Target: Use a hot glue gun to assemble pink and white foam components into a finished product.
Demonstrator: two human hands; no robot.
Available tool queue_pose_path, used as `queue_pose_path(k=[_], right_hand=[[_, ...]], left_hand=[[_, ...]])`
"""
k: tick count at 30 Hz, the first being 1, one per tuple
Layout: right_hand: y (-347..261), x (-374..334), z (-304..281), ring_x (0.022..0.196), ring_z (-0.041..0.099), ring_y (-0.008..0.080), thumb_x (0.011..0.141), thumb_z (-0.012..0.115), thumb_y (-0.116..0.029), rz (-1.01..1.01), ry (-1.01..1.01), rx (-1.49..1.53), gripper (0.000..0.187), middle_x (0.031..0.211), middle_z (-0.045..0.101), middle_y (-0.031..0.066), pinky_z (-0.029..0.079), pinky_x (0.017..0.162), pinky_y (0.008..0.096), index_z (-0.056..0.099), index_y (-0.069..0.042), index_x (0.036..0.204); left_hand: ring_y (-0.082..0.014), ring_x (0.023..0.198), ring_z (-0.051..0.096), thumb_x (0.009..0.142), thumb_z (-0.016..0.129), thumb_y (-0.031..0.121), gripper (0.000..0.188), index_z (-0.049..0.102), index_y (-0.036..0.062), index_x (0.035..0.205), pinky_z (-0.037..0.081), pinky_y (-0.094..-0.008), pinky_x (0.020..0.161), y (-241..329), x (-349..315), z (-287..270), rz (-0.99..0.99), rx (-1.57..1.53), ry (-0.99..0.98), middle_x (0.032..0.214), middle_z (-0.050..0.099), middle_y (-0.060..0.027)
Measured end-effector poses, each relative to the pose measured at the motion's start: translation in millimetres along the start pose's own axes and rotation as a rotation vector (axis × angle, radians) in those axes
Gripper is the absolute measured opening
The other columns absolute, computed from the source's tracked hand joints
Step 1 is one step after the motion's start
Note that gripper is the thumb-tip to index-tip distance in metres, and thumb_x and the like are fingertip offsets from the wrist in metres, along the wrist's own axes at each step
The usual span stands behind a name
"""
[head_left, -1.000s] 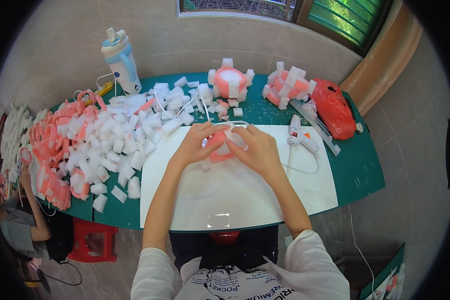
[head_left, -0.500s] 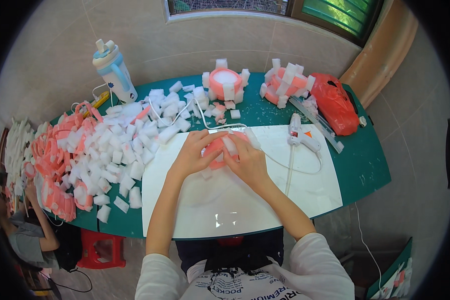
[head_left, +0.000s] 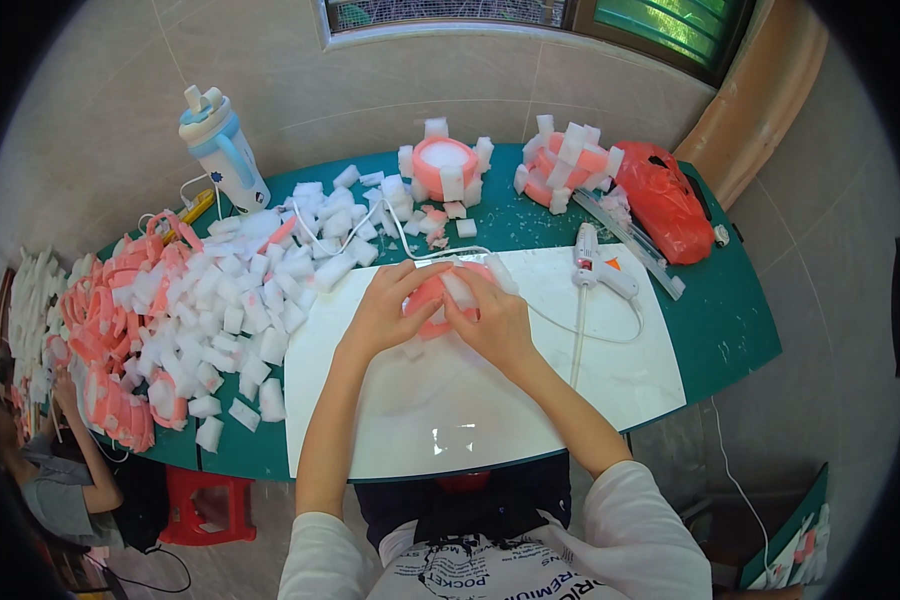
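Now shifted leftward, the right hand (head_left: 497, 322) seemingly pinches a white block (head_left: 458, 290) against the pink ring (head_left: 427, 293) left hand (head_left: 378, 312) holds.

A glue gun (head_left: 587, 268) and heaped foam blocks (head_left: 233, 320) suggest a craft workshop.

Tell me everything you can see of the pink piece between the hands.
The pink piece looks like soft matte foam, curved, perhaps a ring. A white block sits against it between the hands, and another shows past the right fingers. It is over the far part of the white board. The left hand and right hand hold it from either side, hiding its full shape.
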State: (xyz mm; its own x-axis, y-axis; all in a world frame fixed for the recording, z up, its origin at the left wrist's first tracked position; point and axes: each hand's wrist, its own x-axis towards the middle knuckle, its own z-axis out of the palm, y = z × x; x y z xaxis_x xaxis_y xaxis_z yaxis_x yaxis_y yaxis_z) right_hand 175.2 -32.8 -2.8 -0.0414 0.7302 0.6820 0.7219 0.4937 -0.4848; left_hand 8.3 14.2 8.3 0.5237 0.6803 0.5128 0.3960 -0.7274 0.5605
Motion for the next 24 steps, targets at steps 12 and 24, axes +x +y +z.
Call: queue_pose_path(k=[12, 24], right_hand=[[2.4, -0.1, 0.7, 0.050, 0.059, 0.0234, 0.070, 0.069, -0.022, -0.014, 0.034, -0.033, 0.039, 0.063, 0.062, 0.0105, 0.045, 0.046, 0.0317, 0.060, -0.005, 0.104], [5.8, -1.1, 1.9, 0.052, 0.059, 0.0235, 0.069, 0.069, -0.021, -0.024, 0.041, -0.027, 0.039, 0.062, 0.062, 0.0101, 0.046, 0.047, 0.0317, 0.060, -0.005, 0.104]], left_hand=[[-0.0260, 0.076, 0.048, 0.071, 0.064, 0.012, 0.045, 0.059, 0.0171, 0.115, 0.041, -0.0330, 0.070, 4.6, 0.3, -3.0, -0.044, -0.003, -0.013, 0.080, 0.051, -0.0084], [-0.0261, 0.074, 0.049, 0.072, 0.064, 0.013, 0.044, 0.059, 0.0164, 0.115, 0.043, -0.0330, 0.069, 5.4, 1.4, -2.1, -0.059, -0.024, -0.018, 0.082, 0.053, -0.0093]])
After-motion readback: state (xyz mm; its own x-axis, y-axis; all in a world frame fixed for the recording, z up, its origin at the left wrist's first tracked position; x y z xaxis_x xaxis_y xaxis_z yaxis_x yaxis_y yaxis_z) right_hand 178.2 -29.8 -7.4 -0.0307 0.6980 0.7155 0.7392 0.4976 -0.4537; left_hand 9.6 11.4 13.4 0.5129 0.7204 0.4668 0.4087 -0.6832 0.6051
